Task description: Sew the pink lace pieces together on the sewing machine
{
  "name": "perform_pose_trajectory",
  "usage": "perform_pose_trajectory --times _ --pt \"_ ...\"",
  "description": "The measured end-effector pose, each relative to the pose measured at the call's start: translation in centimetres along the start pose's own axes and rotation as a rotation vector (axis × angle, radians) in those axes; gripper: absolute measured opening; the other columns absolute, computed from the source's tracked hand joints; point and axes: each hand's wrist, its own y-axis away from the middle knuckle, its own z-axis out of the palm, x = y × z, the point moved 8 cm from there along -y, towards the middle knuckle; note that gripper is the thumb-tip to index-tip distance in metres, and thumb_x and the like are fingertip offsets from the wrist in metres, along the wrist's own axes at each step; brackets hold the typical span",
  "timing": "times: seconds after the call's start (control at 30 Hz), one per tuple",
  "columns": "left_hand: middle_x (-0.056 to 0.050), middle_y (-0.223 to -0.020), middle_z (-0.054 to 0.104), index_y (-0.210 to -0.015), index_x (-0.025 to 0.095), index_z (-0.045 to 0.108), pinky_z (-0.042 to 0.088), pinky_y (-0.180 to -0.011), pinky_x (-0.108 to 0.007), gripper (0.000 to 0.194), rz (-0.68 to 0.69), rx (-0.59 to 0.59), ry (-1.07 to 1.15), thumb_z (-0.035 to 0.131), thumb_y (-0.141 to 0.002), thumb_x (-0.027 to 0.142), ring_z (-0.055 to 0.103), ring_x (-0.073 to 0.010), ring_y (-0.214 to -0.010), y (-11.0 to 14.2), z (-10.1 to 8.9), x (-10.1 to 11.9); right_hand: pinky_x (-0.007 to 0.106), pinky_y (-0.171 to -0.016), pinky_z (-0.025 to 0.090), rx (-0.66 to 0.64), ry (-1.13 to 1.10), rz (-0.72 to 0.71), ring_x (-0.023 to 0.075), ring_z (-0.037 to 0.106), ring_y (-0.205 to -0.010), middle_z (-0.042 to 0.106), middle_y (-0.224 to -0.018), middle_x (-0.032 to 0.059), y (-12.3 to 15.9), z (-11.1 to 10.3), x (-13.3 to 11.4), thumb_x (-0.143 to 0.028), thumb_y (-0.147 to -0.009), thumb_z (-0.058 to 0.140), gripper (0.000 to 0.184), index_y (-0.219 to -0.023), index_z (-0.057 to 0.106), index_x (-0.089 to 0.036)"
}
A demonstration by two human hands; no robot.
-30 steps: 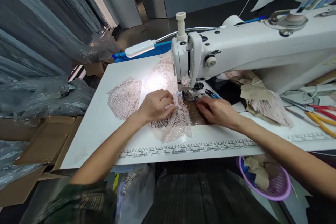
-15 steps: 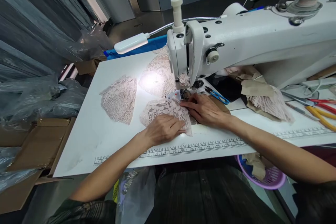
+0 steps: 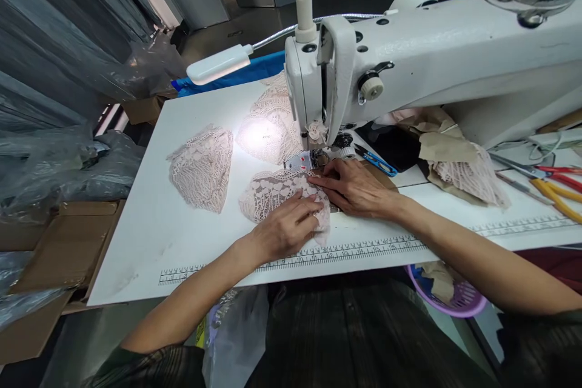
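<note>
A pale pink lace piece [image 3: 268,193] lies on the white sewing table, its upper edge by the presser foot of the sewing machine [image 3: 313,85]. My left hand [image 3: 288,227] rests on its lower right part, fingers stretched out and slightly apart over the lace. Close to the needle area, my right hand [image 3: 357,189] holds the right upper edge of the same piece between its fingers; the exact grip is partly hidden. Another gathered lace piece [image 3: 202,170] lies to the left. More lace [image 3: 268,124] sits behind, under the lamp's bright spot.
Blue thread snips [image 3: 376,160] lie right of the foot. Farther right are fabric scraps [image 3: 454,157] and yellow-handled scissors [image 3: 557,197]. A lamp [image 3: 219,65] hangs over the table. A printed ruler [image 3: 318,254] runs along the front edge; a purple basket [image 3: 468,303] stands below.
My left hand has loosened from a curled hold, its fingers now spread on the lace. The right hand stays by the presser foot. The view has shifted slightly.
</note>
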Motion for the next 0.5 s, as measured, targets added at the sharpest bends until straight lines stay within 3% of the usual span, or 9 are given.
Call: perform_pose_trajectory --times 0.2,0.3,0.4,0.5 --pt "-0.012 -0.109 0.071 -0.087 0.013 0.061 0.051 -0.104 -0.05 0.008 -0.092 0.006 0.095 0.062 -0.092 0.019 0.069 -0.0214 -0.107 0.3 -0.3 -2.3 0.039 -0.082 0.048 0.041 -0.16 0.114 0.0224 0.056 -0.092 0.06 -0.105 0.0124 0.1 -1.1 1.3 -0.026 -0.098 0.04 0.043 -0.138 0.055 -0.02" --pt "-0.011 -0.109 0.072 -0.087 0.014 0.062 0.05 -0.106 -0.05 0.009 -0.195 0.015 0.128 0.061 -0.092 0.021 0.069 -0.0204 -0.106 0.3 -0.5 -2.5 0.038 -0.082 0.051 0.074 -0.225 0.184 0.022 0.059 -0.091 0.062 -0.104 0.0119 0.7 -1.9 1.7 -0.018 -0.094 0.041 0.041 -0.13 0.061 -0.017" --pt "-0.011 -0.109 0.072 -0.086 0.014 0.063 0.049 -0.107 -0.05 0.011 -0.305 0.034 0.161 0.061 -0.093 0.022 0.069 -0.0199 -0.105 0.4 -0.6 -2.4 0.041 -0.086 0.05 0.052 -0.178 0.129 0.024 0.058 -0.096 0.062 -0.106 0.012 1.1 -1.7 0.6 -0.015 -0.09 0.045 0.04 -0.124 0.065 -0.018" --pt "-0.012 -0.112 0.071 -0.088 0.014 0.065 0.047 -0.108 -0.053 0.009 -0.321 0.034 0.144 0.061 -0.092 0.021 0.069 -0.021 -0.106 0.4 -0.5 -2.1 0.046 -0.087 0.049 0.014 -0.099 0.053 0.0273 0.055 -0.102 0.059 -0.109 0.0132 1.1 -1.0 -0.4 -0.016 -0.089 0.048 0.042 -0.128 0.063 -0.021"
